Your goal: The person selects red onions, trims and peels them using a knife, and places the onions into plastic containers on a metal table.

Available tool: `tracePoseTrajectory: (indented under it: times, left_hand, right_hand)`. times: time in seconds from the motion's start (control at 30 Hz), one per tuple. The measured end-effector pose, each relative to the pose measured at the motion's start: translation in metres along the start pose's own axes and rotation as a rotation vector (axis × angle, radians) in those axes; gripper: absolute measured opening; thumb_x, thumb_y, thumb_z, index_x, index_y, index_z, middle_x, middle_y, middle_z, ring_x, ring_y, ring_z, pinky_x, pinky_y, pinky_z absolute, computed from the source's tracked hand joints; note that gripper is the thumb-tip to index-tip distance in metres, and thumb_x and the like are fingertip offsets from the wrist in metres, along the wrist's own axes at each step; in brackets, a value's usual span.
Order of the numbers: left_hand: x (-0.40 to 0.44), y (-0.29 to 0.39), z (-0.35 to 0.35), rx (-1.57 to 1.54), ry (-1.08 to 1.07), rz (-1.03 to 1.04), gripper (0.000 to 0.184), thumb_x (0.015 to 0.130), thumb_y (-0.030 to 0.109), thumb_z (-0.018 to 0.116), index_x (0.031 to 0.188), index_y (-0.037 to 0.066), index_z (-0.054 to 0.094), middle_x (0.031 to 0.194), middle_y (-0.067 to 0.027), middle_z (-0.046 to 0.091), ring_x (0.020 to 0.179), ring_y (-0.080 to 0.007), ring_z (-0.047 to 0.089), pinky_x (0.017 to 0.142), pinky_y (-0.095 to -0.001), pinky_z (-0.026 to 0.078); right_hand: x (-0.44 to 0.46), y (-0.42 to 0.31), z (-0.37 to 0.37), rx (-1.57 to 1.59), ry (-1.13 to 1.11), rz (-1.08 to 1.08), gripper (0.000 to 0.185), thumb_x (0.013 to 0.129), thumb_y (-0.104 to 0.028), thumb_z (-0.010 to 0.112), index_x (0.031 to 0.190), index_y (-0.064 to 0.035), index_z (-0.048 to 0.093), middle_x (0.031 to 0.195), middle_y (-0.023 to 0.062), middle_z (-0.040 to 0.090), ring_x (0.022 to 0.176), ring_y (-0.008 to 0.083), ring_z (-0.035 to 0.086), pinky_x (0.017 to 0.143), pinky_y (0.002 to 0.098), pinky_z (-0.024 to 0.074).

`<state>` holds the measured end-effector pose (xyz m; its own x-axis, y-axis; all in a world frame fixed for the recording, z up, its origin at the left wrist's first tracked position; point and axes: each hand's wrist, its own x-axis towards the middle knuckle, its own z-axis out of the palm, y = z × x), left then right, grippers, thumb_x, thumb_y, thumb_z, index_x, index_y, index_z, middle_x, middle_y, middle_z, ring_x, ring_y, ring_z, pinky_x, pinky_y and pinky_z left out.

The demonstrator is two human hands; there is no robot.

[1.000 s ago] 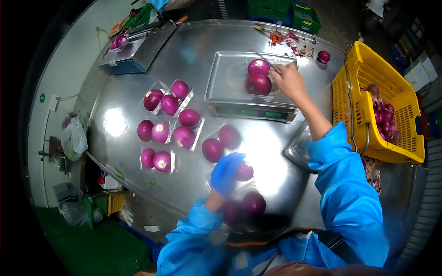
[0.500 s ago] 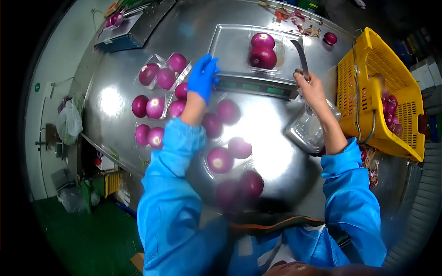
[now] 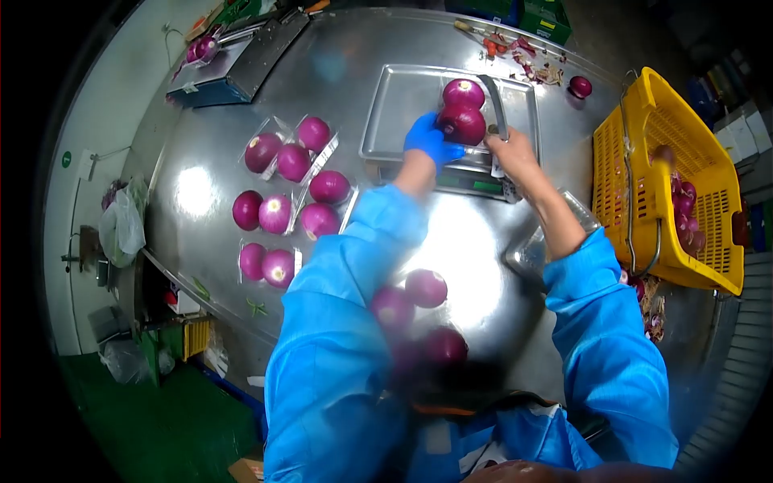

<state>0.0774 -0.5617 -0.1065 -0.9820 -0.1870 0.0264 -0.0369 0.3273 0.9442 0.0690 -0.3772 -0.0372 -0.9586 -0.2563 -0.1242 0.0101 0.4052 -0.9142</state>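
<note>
Two purple onions (image 3: 463, 123) rest in a clear tray on the metal pan of the scale (image 3: 396, 105). My left hand (image 3: 429, 143), in a blue glove, is at the left front side of this tray, its fingers closed on the edge. In my bare right hand (image 3: 511, 151) is a curved knife (image 3: 493, 98), blade pointing up and away, beside the tray's right side. More onions in clear trays (image 3: 294, 162) stand to the left of the scale. Nearer my body lie other onions (image 3: 426, 288), partly behind my left sleeve.
A yellow crate (image 3: 612, 177) with onions stands at the right. Clear empty trays (image 3: 531, 249) lie by my right forearm. Onion peelings (image 3: 543, 74) and a loose onion (image 3: 580, 87) are at the far edge. Another scale (image 3: 233, 76) stands at the far left.
My left hand has moved from the near onions, past the scale's left front, to the onion tray on the pan. My right hand, with the knife, has come back to the tray's right side.
</note>
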Motion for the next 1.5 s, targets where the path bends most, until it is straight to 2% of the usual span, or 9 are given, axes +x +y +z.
tracePoseTrajectory:
  times: [0.2, 0.5, 0.63, 0.83, 0.93, 1.07, 1.17, 1.27, 1.5]
  left_hand:
    - [0.009, -0.010, -0.072, -0.238, 0.158, 0.046, 0.036, 0.077, 0.011, 0.070, 0.112, 0.004, 0.066, 0.100, -0.0137, 0.070, 0.092, -0.0268, 0.067, 0.080, -0.0361, 0.052]
    - [0.114, -0.077, -0.201, -0.299, 0.492, -0.028, 0.031, 0.085, 0.006, 0.066, 0.117, 0.004, 0.065, 0.109, -0.0104, 0.069, 0.094, -0.0254, 0.066, 0.079, -0.0362, 0.052]
    - [0.135, -0.087, -0.199, -0.978, 0.774, -0.262, 0.030, 0.092, 0.007, 0.054, 0.120, 0.003, 0.064, 0.111, -0.0132, 0.067, 0.095, -0.0290, 0.066, 0.082, -0.0390, 0.055]
    - [0.149, -0.154, -0.189, -0.661, 0.843, -0.436, 0.052, 0.092, 0.015, 0.054, 0.142, 0.009, 0.043, 0.136, -0.0168, 0.051, 0.118, -0.0331, 0.055, 0.096, -0.0507, 0.051]
    - [0.164, -0.222, -0.203, -0.103, 0.677, -0.415, 0.096, 0.085, 0.009, 0.066, 0.156, 0.023, 0.003, 0.147, -0.0143, 0.038, 0.127, -0.0272, 0.046, 0.100, -0.0441, 0.044]
    - [0.070, -0.035, -0.144, -0.419, 0.626, 0.114, 0.056, 0.094, 0.003, 0.049, 0.148, 0.008, 0.034, 0.133, -0.0146, 0.052, 0.105, -0.0236, 0.060, 0.086, -0.0309, 0.052]
    - [-0.020, 0.066, -0.053, -0.211, 0.060, 0.275, 0.025, 0.099, 0.014, 0.051, 0.117, 0.004, 0.064, 0.114, -0.0091, 0.067, 0.099, -0.0187, 0.062, 0.083, -0.0291, 0.048]
    - [-0.113, 0.103, 0.057, 0.008, -0.337, 0.527, 0.024, 0.095, 0.019, 0.059, 0.112, 0.005, 0.067, 0.109, -0.0117, 0.068, 0.101, -0.0255, 0.064, 0.090, -0.0380, 0.048]
    - [-0.195, 0.124, 0.167, 0.785, -0.499, 0.493, 0.045, 0.089, 0.048, 0.058, 0.106, 0.008, 0.068, 0.091, -0.0168, 0.069, 0.083, -0.0371, 0.066, 0.075, -0.0459, 0.050]
  right_hand:
    - [-0.016, -0.028, 0.017, 0.088, -0.187, -0.140, 0.043, 0.094, -0.042, 0.059, 0.104, -0.0006, 0.059, 0.083, 0.0045, 0.059, 0.079, 0.0132, 0.054, 0.072, 0.0288, 0.0442]
    - [-0.102, -0.024, -0.019, 0.083, -0.175, -0.102, 0.049, 0.091, -0.024, 0.062, 0.133, -0.0024, 0.049, 0.105, 0.0096, 0.062, 0.096, 0.0177, 0.058, 0.087, 0.0319, 0.0472]
    - [-0.133, -0.008, -0.041, 0.051, -0.088, -0.013, 0.046, 0.089, -0.013, 0.062, 0.132, -0.0022, 0.050, 0.098, 0.0069, 0.062, 0.091, 0.0148, 0.058, 0.083, 0.0297, 0.0475]
    - [-0.161, 0.010, -0.067, 0.138, -0.014, 0.064, 0.039, 0.089, -0.009, 0.061, 0.126, 0.0018, 0.054, 0.095, 0.0043, 0.062, 0.087, 0.0117, 0.058, 0.078, 0.0274, 0.0486]
    - [-0.176, 0.027, -0.074, 0.134, -0.011, 0.060, 0.036, 0.090, -0.009, 0.060, 0.124, 0.0024, 0.055, 0.098, 0.0054, 0.063, 0.088, 0.0117, 0.059, 0.077, 0.0266, 0.0491]
    - [-0.206, 0.026, -0.082, 0.277, 0.011, 0.134, 0.027, 0.095, -0.015, 0.058, 0.118, -0.0001, 0.060, 0.098, 0.0038, 0.065, 0.085, 0.0097, 0.059, 0.073, 0.0245, 0.0493]
    - [-0.232, 0.045, -0.084, 0.270, 0.089, 0.106, 0.022, 0.096, -0.016, 0.057, 0.111, -0.0016, 0.063, 0.090, 0.0018, 0.065, 0.078, 0.0074, 0.058, 0.069, 0.0232, 0.0478]
    - [-0.257, 0.049, -0.088, 0.372, 0.145, 0.120, 0.021, 0.095, -0.016, 0.059, 0.110, -0.0017, 0.065, 0.087, 0.0021, 0.066, 0.076, 0.0081, 0.058, 0.069, 0.0248, 0.0477]
    - [-0.323, 0.091, -0.120, 0.297, 0.234, 0.142, 0.023, 0.093, -0.018, 0.058, 0.108, -0.0005, 0.066, 0.083, 0.0048, 0.063, 0.076, 0.0103, 0.056, 0.070, 0.0266, 0.0449]
